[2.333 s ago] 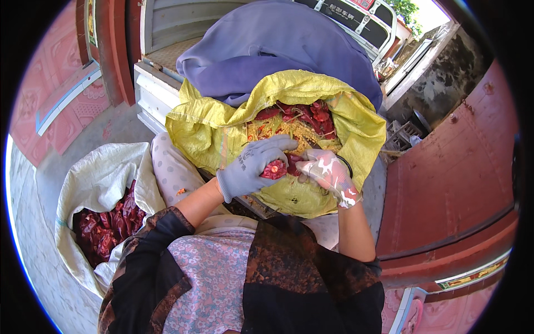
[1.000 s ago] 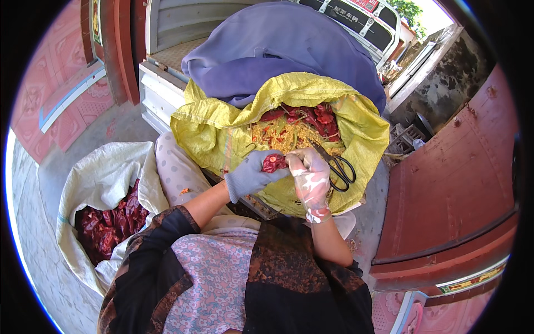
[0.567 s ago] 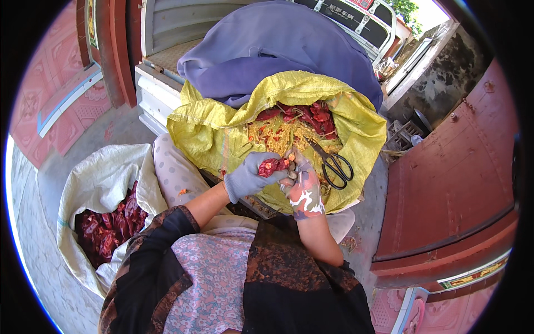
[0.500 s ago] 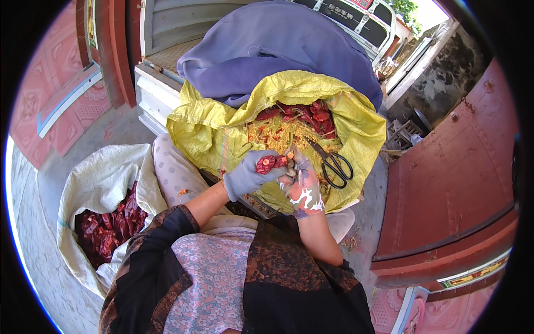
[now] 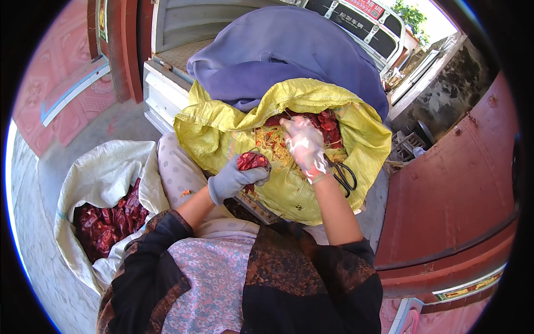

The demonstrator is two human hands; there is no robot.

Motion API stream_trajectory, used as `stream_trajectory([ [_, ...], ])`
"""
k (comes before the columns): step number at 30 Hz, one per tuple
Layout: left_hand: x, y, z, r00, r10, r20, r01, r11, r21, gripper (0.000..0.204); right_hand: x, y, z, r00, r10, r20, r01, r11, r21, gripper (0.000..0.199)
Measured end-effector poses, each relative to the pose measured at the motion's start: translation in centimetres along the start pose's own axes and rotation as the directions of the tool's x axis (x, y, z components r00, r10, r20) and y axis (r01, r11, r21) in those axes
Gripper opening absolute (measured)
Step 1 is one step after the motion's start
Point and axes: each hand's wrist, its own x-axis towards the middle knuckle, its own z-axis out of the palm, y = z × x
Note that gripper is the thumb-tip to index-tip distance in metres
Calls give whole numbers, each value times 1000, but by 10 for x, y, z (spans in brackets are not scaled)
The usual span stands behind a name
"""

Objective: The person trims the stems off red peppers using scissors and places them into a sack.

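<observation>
My left hand (image 5: 229, 179), in a grey glove, is closed around dried red chili peppers (image 5: 252, 160) just in front of the yellow sack (image 5: 214, 136). My right hand (image 5: 306, 146), in a camouflage-patterned glove, reaches into the sack's mouth. Its fingertips are smeared by motion and partly hidden at the far side, beside more dried chilies (image 5: 330, 127). Pale yellow seeds and stems (image 5: 269, 139) lie heaped in the sack. Black-handled scissors (image 5: 347, 180) rest there on the right, partly behind my right wrist.
To my left an open white sack (image 5: 97, 167) holds dark red dried chilies (image 5: 114, 222). Behind the yellow sack a large purple cloth (image 5: 289, 47) covers a bulky load at a white truck bed (image 5: 164, 92). A red metal door (image 5: 445, 189) stands at right.
My hands have come apart. The right one has moved away from me into the sack; the left has drawn slightly back with the chilies. The whole view has shifted a little.
</observation>
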Motion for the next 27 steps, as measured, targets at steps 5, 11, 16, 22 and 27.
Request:
stream_trajectory([
  [5, -1, -5, -7, 995, 87, 51, -77, 983, -165, 15, 46, 44, 68, 979, -150, -137, 109, 957, -267, 12],
  [11, 1, -12, -9, 999, 38, 18, -31, 959, -282, 18, 39, 44, 28, 989, 127, 80, -147, 918, 368, 5],
  [16, 7, -13, -2, 983, -133, -123, 84, 936, -343, 17, -23, -8, -39, 988, -146, 51, 150, 832, -534, 14],
  [22, 20, 1, 19, 981, -86, -172, 15, 925, -379, 20, -82, -32, -20, 962, 239, -130, -190, 933, 307, 10],
  [27, 26, -4, 21, 1000, 2, 4, 0, 957, -292, 22, -99, -54, -11, 978, -30, -207, 25, 999, -27, 15],
])
